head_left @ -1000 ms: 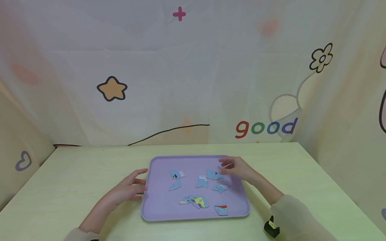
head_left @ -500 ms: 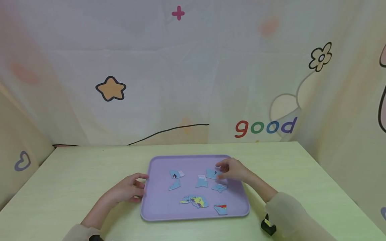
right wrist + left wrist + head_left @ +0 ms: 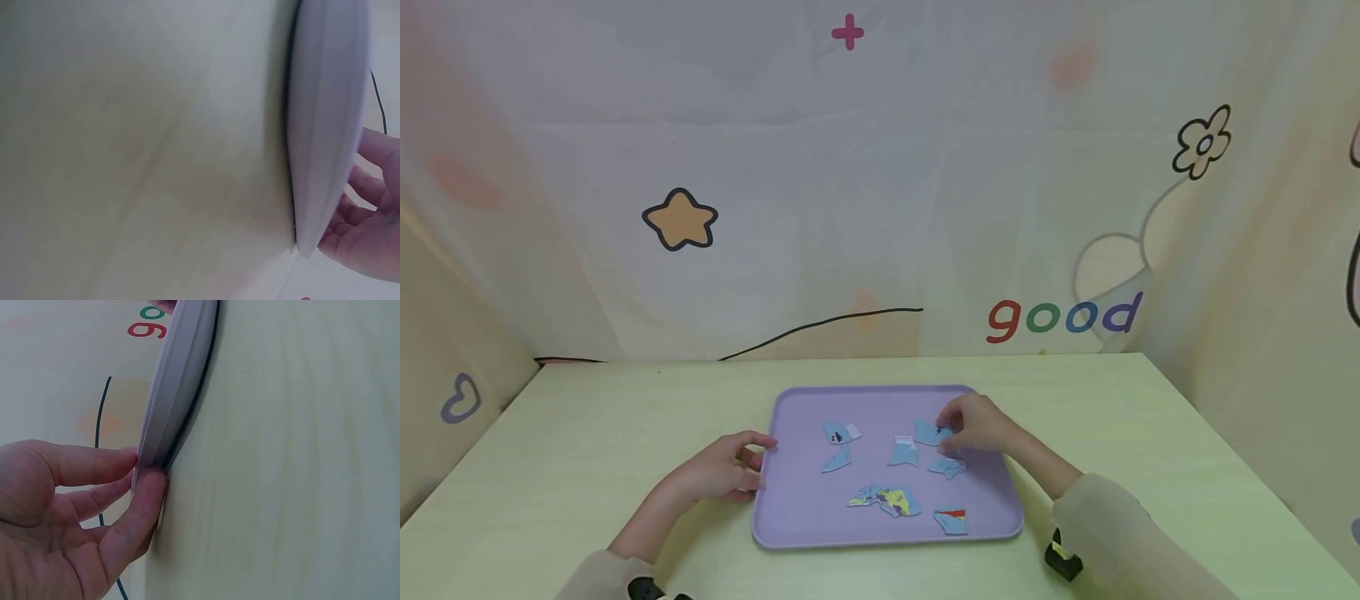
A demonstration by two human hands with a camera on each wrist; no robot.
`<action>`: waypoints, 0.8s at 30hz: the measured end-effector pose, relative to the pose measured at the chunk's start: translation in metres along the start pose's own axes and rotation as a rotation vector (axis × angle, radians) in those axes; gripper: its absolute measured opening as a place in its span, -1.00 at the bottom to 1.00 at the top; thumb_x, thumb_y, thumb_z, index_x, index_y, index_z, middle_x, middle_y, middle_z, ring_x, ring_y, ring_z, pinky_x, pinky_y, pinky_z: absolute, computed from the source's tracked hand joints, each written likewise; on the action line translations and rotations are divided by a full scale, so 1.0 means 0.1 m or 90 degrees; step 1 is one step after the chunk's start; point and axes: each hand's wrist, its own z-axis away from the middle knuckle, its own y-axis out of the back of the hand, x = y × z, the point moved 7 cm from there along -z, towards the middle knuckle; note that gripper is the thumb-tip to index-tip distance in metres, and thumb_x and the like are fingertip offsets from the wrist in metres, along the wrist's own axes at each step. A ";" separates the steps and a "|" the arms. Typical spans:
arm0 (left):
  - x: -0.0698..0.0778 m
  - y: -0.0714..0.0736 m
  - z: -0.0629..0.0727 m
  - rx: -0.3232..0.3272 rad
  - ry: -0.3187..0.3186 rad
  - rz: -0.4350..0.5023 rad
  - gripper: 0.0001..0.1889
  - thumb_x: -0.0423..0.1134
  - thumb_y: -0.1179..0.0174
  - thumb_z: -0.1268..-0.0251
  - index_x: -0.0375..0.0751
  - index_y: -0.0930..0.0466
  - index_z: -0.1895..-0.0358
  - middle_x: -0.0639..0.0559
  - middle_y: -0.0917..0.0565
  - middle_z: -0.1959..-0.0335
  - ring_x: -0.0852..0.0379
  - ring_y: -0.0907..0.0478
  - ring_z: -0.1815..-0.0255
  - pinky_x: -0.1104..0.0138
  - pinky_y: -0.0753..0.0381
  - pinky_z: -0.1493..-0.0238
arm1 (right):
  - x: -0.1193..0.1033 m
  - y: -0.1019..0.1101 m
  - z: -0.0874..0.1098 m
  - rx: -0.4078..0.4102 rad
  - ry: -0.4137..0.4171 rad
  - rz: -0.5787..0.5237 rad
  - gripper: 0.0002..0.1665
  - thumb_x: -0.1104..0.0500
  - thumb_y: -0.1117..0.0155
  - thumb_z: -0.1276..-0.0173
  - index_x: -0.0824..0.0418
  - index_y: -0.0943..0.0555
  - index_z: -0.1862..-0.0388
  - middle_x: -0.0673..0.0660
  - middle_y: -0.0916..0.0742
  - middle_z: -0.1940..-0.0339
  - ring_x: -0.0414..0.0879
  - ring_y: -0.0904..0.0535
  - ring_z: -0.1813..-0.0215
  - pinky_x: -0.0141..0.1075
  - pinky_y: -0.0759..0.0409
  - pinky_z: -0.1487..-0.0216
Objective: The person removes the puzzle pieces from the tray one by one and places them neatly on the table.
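Several irregular light blue puzzle pieces lie on a purple tray (image 3: 805, 517). My right hand (image 3: 977, 423) is over the tray's right side, its curled fingers and thumb at the right part of a blue puzzle piece (image 3: 927, 432) in the back row. In the right wrist view the tray's side wall (image 3: 328, 125) hides those fingertips. My left hand (image 3: 718, 468) grips the tray's left edge, index finger over the rim and thumb against the outer side; the left wrist view shows the thumb (image 3: 140, 512) pressed to the wall.
Other pieces lie apart: a blue and white one (image 3: 904, 451), a small one (image 3: 947, 467), a yellow and blue one (image 3: 887, 501), a red-topped one (image 3: 952, 522), and two at left, one printed (image 3: 837, 433), one narrow (image 3: 837, 459). A patterned curtain (image 3: 820, 192) stands behind the table (image 3: 647, 408).
My right hand has moved left and its fingers have closed in around the back blue piece. The left hand has shifted slightly right, its index finger now over the tray's rim.
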 end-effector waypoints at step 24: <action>0.01 0.00 0.00 -0.001 -0.013 -0.007 -0.50 -0.55 -0.16 -0.04 -0.39 -0.33 -0.13 -0.12 -0.39 0.33 0.06 -0.42 0.37 0.23 -0.58 0.37 | -0.06 0.03 0.02 0.016 0.068 0.049 -0.80 0.25 -0.43 0.01 0.35 -0.65 0.42 0.03 -0.66 0.52 -0.25 -0.44 0.48 -0.45 -0.46 0.42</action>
